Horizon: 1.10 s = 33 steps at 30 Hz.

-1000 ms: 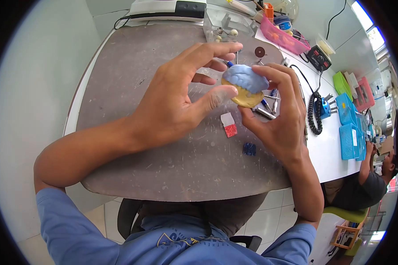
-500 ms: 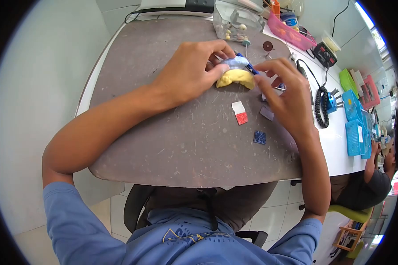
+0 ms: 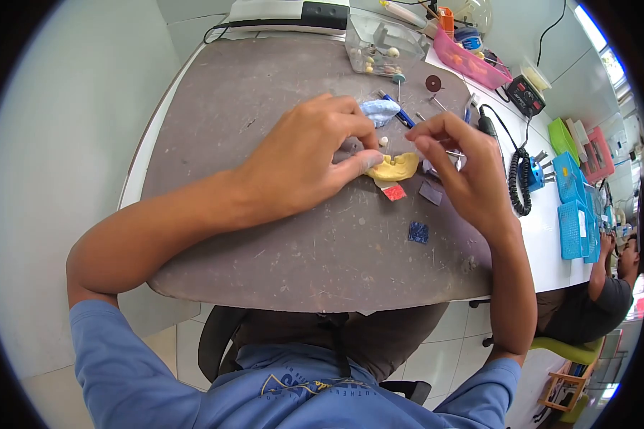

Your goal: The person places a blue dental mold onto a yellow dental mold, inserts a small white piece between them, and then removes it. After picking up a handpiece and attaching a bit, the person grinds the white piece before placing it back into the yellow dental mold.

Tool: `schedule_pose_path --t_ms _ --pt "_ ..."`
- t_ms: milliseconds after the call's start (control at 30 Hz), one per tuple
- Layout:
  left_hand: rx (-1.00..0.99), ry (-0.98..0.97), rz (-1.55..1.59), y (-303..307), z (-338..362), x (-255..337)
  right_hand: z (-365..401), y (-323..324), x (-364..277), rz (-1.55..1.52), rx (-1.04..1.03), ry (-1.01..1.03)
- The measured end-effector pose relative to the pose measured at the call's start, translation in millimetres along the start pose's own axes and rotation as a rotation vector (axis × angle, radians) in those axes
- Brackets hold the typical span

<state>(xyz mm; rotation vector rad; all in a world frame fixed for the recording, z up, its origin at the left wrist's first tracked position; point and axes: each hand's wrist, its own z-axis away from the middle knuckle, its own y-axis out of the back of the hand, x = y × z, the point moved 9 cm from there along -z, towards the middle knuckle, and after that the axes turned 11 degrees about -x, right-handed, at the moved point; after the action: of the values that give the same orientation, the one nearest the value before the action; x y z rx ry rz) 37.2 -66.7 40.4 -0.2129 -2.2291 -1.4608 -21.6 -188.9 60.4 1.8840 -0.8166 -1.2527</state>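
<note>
My left hand [image 3: 329, 146] grips the left end of a yellow dental cast [image 3: 396, 167], thumb lying on top of it. Just behind the cast is a small white tooth-like piece [image 3: 383, 141]. A pale blue, curved piece [image 3: 381, 111] lies farther back, with a blue pen [image 3: 405, 118] beside it. My right hand [image 3: 451, 154] hovers right of the cast, thumb and index tips close in a pinch; anything between them is too small to make out. Partly under the cast's front edge sits a red-and-white square [image 3: 393, 192].
Grey [image 3: 431, 191] and dark blue [image 3: 418, 232] squares lie nearer me. A clear box [image 3: 383, 50] of small parts, a brown disc [image 3: 433, 84] and a pink tray [image 3: 469, 57] stand behind. Blue baskets [image 3: 574, 229] and a coiled cable [image 3: 520, 186] are right; another person [image 3: 601, 300] sits beyond.
The cast has come toward me with my left hand, away from the pale blue piece, and now overlaps the red-and-white square. My right thumb and index have drawn closer together. The white piece has come into view.
</note>
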Motion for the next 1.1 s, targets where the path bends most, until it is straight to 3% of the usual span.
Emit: schedule_pose_path --t_ms 33,133,200,333,433,533,633,700,800,867,1000,1100 --pt "0.001 -0.001 -0.001 1 1 2 -4 3 10 -0.013 0.023 -0.114" --pt "-0.06 0.006 0.103 -8 0 3 -22 -8 7 0.121 -0.143 -0.052" --pt "0.028 -0.111 0.101 -8 3 9 -29 -12 14 0.098 -0.167 -0.077" --pt "0.005 -0.072 0.189 -9 4 5 -37 -19 17 0.013 -0.237 -0.092" --pt "-0.048 0.082 0.246 -7 1 -2 -31 -12 23 -0.036 -0.168 -0.131" --pt "-0.046 0.253 0.525 -13 3 -21 -25 -6 29 -0.068 -0.126 -0.228" --pt "0.046 0.309 0.759 -17 4 -34 -22 -3 24 -0.049 -0.051 -0.116" --pt "0.36 0.152 0.931 5 7 -36 -24 -12 18 0.016 -0.123 -0.042" --pt "0.465 0.176 0.862 17 10 -43 -24 -20 6 0.043 -0.186 -0.022" --pt "0.396 0.224 0.875 13 12 -46 -23 -22 6 0.037 -0.159 0.029" --pt "0.296 0.313 0.978 2 9 -49 -15 -5 25 -0.128 -0.003 -0.127" --pt "0.191 0.38 1.005 -4 8 -49 -6 4 36 -0.555 0.037 -0.222"
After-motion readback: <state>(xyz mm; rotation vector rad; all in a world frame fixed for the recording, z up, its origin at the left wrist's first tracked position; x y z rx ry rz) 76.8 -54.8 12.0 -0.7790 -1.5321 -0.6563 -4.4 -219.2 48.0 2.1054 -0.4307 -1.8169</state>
